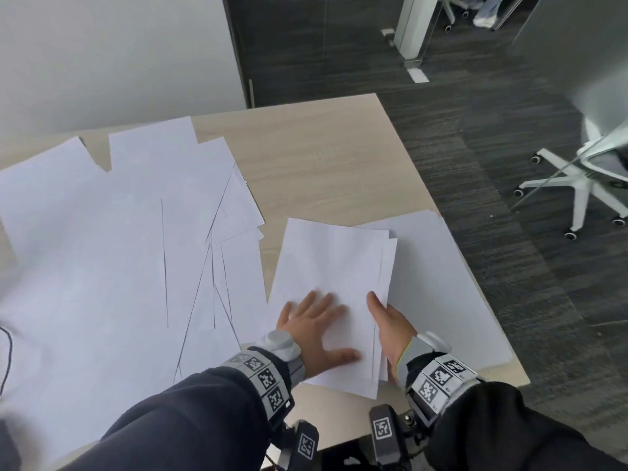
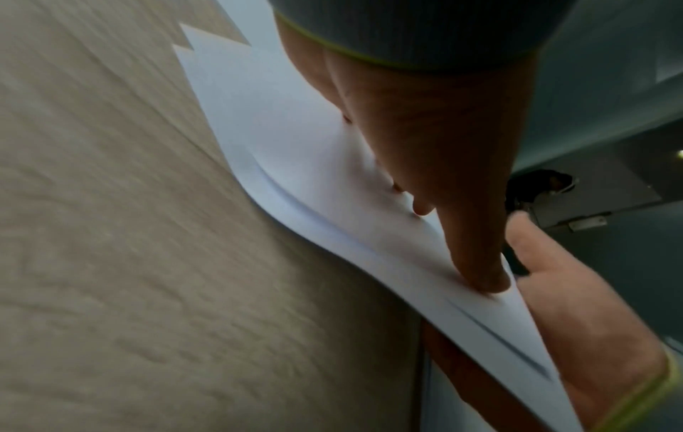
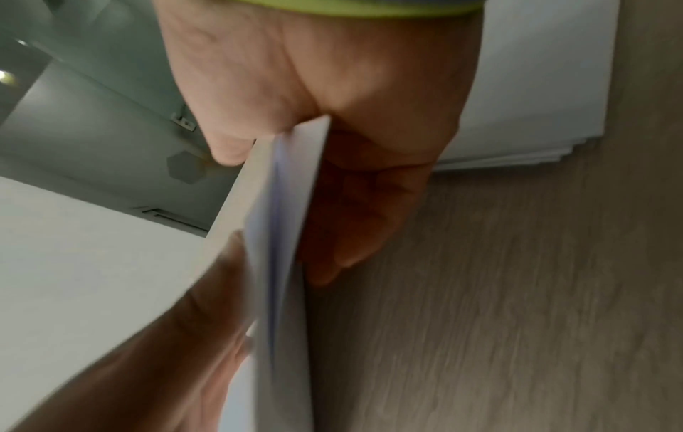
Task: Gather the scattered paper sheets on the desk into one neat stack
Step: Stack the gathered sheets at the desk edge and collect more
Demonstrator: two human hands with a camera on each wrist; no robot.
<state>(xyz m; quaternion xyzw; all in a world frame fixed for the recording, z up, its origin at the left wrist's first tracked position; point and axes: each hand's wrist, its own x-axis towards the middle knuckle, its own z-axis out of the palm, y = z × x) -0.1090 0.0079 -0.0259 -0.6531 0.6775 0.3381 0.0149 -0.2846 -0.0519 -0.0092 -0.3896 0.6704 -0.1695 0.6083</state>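
Note:
A small stack of white sheets [image 1: 336, 266] lies at the desk's near right, slightly fanned. My left hand [image 1: 316, 331] lies flat on the stack's near end with fingers spread and presses it down. My right hand [image 1: 390, 324] pinches the stack's right edge, thumb on top and fingers underneath. In the left wrist view, the left hand's fingers [image 2: 476, 263] press the curved paper [image 2: 288, 163]. From the right wrist, the right hand [image 3: 332, 87] holds the sheets' edge [image 3: 284, 233]. Several scattered sheets [image 1: 119, 232] overlap across the desk's left half.
Another sheet [image 1: 441, 283] lies under the stack and reaches the desk's right edge. Bare wood desk [image 1: 323, 158] shows at the far middle. A white swivel chair [image 1: 584, 178] stands on the dark carpet to the right. A wall is behind the desk.

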